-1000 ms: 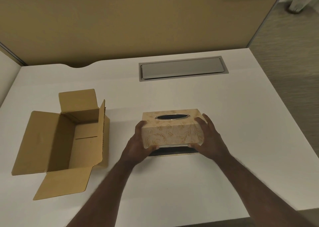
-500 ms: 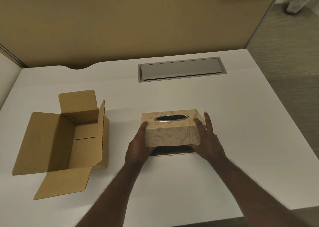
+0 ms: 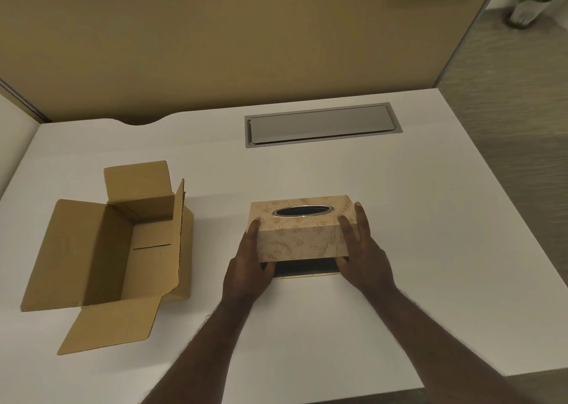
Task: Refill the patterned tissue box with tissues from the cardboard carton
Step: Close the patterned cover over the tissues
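- Lifting looks like the step in hand: the cream, floral-patterned rectangular tissue box cover (image 3: 299, 230), with a metal-rimmed oval slot on top, is raised at its near edge, and a dark base (image 3: 307, 269) shows beneath it on the white worktop (image 3: 430, 219).
- The left hand (image 3: 250, 268) presses the cover's left end, thumb under the near corner; the right hand (image 3: 361, 257) presses the right end, fingers spread along the side. Each grip is closed on the cover, palms flat rather than curled.
- The brown corrugated cardboard carton (image 3: 123, 250) sits well apart to the left, flaps splayed open. No tissues are visible inside it from this angle; whether any lie low against a wall cannot be told.
- Risk: the hold relies on inward pressure alone, so smooth sides could let the cover slip and drop onto the base.
- Risk: if the base clings to the cover, it may rise part-way and then fall, skidding on the worktop.
- Risk: uneven lifting could jam the cover on the base.
- The grey recessed cable hatch (image 3: 321, 125) lies far off and poses no trouble.
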`<state>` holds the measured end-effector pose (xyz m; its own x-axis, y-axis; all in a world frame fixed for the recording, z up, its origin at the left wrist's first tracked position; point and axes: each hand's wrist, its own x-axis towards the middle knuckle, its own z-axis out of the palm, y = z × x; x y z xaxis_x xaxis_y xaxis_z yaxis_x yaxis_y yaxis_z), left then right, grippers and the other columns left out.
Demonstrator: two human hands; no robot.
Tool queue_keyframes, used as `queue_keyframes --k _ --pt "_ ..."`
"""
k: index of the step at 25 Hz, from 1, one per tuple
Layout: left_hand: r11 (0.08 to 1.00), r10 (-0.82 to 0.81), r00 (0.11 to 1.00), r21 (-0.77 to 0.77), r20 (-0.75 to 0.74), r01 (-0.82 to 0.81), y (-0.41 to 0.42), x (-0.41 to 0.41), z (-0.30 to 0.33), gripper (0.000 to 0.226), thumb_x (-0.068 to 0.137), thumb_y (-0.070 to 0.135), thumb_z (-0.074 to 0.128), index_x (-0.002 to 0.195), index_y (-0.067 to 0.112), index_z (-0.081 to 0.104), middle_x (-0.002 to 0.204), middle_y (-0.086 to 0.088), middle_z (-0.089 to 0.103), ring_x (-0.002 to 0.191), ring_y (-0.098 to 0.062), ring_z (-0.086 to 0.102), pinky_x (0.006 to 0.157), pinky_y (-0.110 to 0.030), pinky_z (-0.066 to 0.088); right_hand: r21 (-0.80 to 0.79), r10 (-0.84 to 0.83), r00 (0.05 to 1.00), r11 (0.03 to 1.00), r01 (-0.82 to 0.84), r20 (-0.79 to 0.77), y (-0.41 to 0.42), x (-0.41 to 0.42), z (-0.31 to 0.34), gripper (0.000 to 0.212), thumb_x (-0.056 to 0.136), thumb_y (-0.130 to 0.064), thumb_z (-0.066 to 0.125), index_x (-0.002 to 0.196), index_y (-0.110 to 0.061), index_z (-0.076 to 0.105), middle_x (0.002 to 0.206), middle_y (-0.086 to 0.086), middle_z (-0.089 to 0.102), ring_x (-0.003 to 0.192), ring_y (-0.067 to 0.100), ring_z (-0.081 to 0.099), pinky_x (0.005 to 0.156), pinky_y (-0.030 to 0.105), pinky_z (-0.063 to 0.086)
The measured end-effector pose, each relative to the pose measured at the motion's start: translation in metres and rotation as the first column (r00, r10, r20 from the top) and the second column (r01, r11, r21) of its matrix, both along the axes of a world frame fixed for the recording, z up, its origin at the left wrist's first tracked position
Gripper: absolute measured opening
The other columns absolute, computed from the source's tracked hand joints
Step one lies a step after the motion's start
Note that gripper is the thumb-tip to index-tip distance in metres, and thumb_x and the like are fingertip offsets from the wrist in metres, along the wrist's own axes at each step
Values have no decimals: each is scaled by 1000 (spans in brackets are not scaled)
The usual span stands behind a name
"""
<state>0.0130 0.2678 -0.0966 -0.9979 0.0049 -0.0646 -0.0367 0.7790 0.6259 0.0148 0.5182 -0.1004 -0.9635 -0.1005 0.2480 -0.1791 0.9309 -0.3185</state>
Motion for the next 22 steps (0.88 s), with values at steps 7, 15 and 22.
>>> queue_keyframes --k 7,15,22 --pt "999 -30 999 40 -36 32 -1 6 -1 108 69 30 86 149 33 14 146 -4 49 123 -29 58 80 -45 60 -36 7 998 999 -5 67 1 8 3 106 57 -46 88 145 -18 36 159 20 26 75 30 71 46 27 55" --pt "995 15 994 101 108 -26 -6 17 -10 82 81 28 78 141 39 23 145 -2 51 119 -30 61 86 -42 57 -173 -137 984 973 156 117 -6 21 -10 103 52 -37 96 139 -19 43 153 20 39 88 32 73 56 35 60" --pt "988 50 986 138 159 -72 -7 23 -19 69 85 27 73 131 45 25 137 1 59 108 -29 66 84 -34 53 -243 -171 951 941 235 256 -2 31 -24 91 71 -31 86 149 -26 40 143 14 51 105 28 67 80 44 57"
